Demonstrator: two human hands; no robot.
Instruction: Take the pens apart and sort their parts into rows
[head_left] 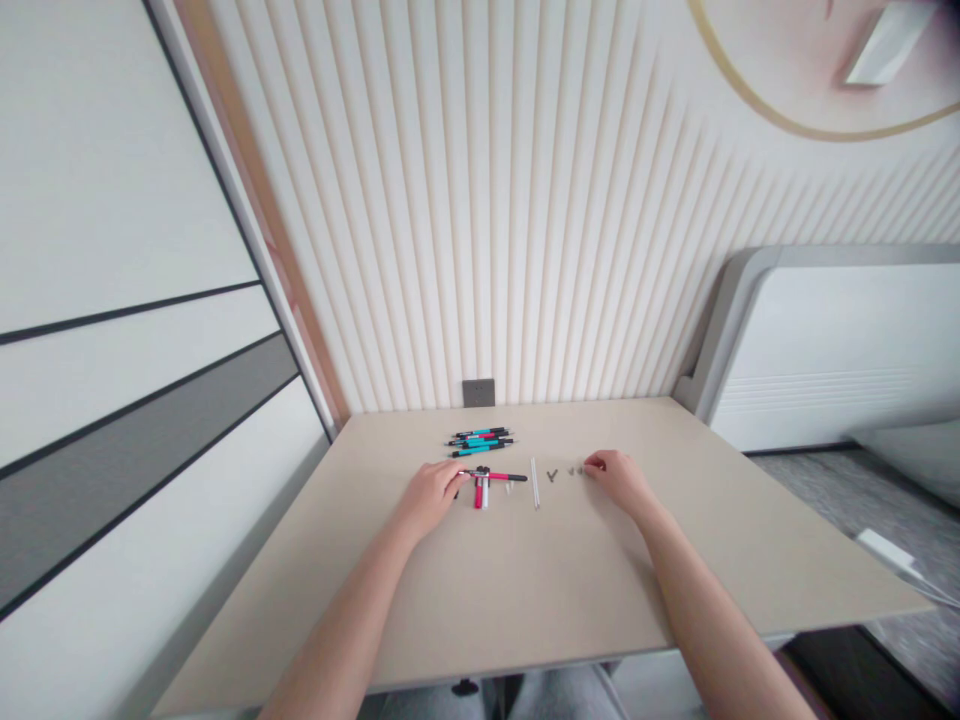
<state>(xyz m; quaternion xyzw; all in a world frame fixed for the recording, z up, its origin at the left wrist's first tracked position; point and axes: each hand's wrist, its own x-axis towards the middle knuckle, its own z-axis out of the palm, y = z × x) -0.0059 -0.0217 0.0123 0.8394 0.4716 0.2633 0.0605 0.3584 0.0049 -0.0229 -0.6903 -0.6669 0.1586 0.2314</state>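
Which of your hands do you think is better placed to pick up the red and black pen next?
Left, I would judge: the left hand is right at the end of the red and black pen, while the right hand lies further off, beside the small grey parts.

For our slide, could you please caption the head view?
Left hand at red pen parts, right hand by small bits, beige table.

the left forearm (349, 615) and right forearm (712, 620) are bare right down to the edge of the view, and so are the left hand (429, 498) and right hand (621, 480). below the table edge, soft grey trousers (559, 697) cover both legs.
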